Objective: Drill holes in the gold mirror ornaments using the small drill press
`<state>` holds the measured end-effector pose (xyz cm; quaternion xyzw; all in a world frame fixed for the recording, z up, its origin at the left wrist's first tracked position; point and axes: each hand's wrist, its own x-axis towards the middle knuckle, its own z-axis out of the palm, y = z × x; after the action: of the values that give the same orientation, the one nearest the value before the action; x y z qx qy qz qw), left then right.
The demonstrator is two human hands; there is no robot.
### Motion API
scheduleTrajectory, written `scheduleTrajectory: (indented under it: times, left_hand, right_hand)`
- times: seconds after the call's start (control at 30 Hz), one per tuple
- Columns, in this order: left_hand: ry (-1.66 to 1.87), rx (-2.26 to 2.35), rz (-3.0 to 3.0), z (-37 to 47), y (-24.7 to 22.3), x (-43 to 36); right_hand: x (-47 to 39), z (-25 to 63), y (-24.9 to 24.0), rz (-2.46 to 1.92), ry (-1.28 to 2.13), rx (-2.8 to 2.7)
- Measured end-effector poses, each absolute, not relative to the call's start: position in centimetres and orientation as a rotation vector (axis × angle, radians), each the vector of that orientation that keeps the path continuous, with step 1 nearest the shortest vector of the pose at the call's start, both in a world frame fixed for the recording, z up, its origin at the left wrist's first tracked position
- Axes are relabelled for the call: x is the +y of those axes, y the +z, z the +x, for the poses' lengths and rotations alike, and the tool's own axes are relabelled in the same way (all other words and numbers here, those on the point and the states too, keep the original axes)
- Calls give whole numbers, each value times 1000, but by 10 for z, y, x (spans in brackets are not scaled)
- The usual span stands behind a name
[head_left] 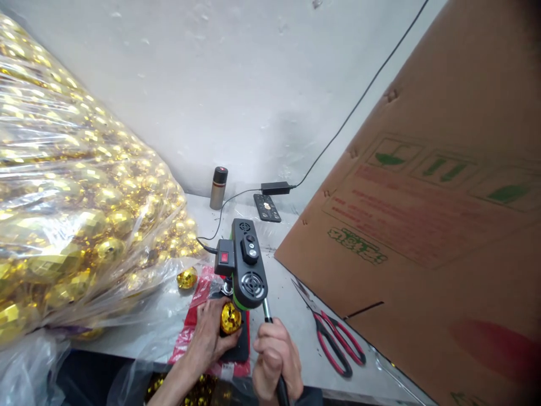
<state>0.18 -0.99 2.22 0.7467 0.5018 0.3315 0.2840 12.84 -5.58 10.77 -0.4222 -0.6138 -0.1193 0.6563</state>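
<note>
My left hand [208, 330] holds a shiny gold faceted ball [230, 319], thumb and fingers curved around its sides. The ball is beside the lower end of a small black bench machine [248, 262] with round vents and a red switch. My right hand [276, 356] is wrapped around the black grip of a metal lever [266, 310] that comes out from under the machine head. Red plastic [183, 344] lies beneath the machine's dark base. Another gold ball [187, 277] rests on the table left of the machine. The machine's working end is partly hidden.
A large clear bag of gold balls [105, 220] fills the left. Right of my hands lie red-and-black scissors [333, 335], beside a big cardboard box [422, 197]. Behind the machine are a spray can [218, 189], a phone [267, 208] and a power adapter [275, 188] with its cable.
</note>
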Motion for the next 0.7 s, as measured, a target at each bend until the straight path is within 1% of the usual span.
scheduleTrajectory:
  times: [0.4,0.7]
  left_hand:
    - [846,1339,1966,2,24,-10]
    - [866,1353,1943,4,23,-11]
  right_hand:
    - [-62,122,112,-1039,-173,-1343]
    - [-60,123,105,-986,-190,-1325]
